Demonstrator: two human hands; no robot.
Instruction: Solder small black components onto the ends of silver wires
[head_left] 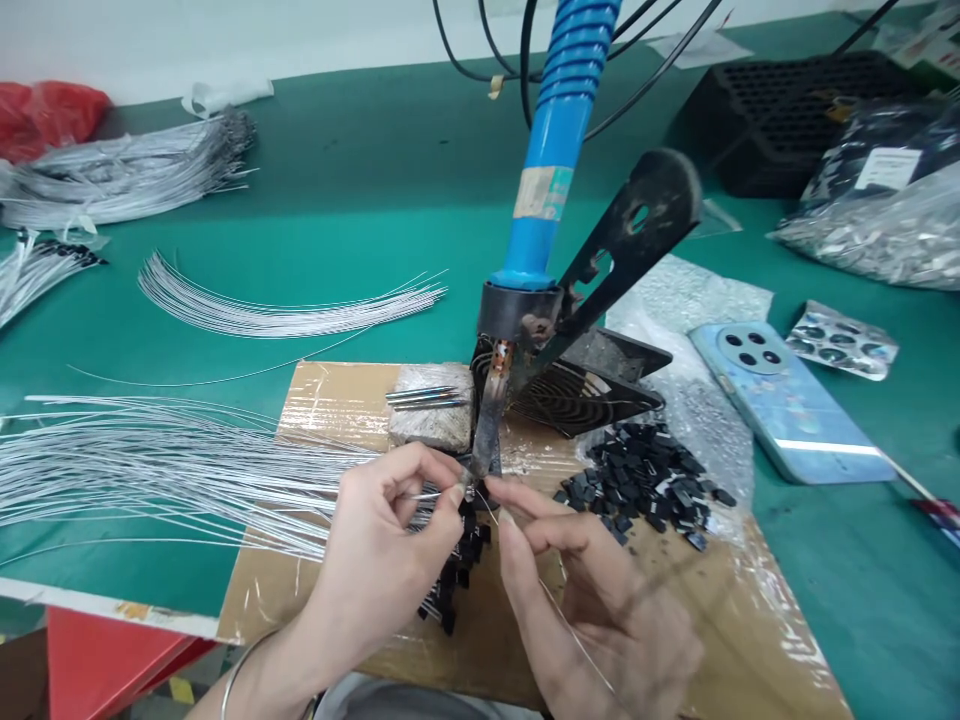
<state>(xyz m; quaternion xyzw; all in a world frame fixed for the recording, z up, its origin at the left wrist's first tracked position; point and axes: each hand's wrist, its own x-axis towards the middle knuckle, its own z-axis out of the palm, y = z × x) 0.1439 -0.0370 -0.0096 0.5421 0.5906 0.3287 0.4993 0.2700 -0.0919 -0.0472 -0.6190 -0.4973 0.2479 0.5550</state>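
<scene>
My left hand (382, 550) is closed in a pinch on a thin grey wire right at the tip of the soldering iron (491, 420). The iron has a blue handle (551, 150) and rests tilted in a black stand (600, 300). My right hand (592, 590) pinches a thin strand of solder wire (577, 640) that runs down across its palm, its end close to the iron's tip. A row of small black parts (461, 565) hangs between my hands. A fan of loose grey wires (150, 465) spreads out to the left of my left hand.
A heap of small black components (645, 480) lies on bubble wrap to the right. A cardboard sheet (750, 620) covers the green table (360, 200). A phone (780, 400), more wire bundles (285, 310), a black tray (795, 110) and bagged parts (877, 220) lie further off.
</scene>
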